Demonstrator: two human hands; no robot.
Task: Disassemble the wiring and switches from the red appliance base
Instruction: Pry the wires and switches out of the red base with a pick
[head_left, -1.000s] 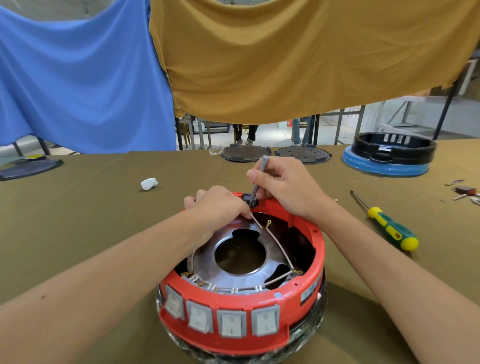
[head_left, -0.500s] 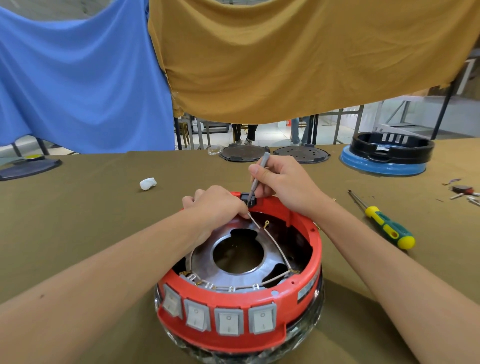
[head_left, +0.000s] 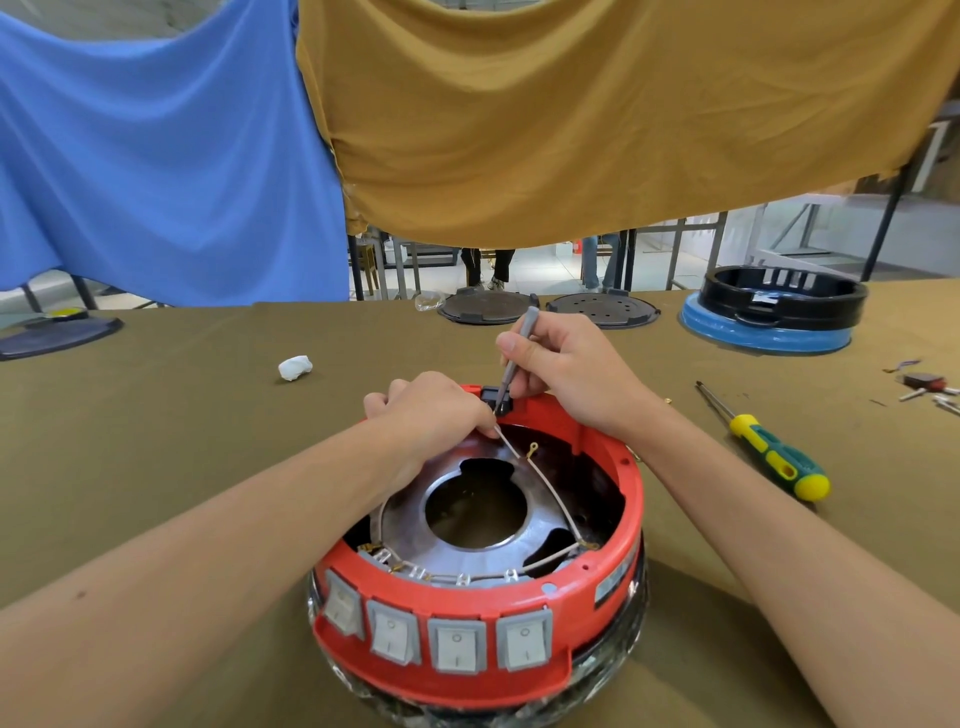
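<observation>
The red appliance base sits upside down in front of me, with several grey rocker switches along its near rim. Beige wires run across its metal plate from the switches to a black connector at the far rim. My right hand grips a thin grey tool, whose tip is in the connector. My left hand rests on the far rim, fingers curled, pinching a wire end beside the connector.
A green-and-yellow screwdriver lies right of the base. A white crumpled lump lies at back left. Two dark round lids and a black-and-blue housing stand at the table's far edge. Small loose parts lie far right.
Both hands stay at the connector; the grey tool has tilted slightly and the view has shifted a little. No part has come free.
</observation>
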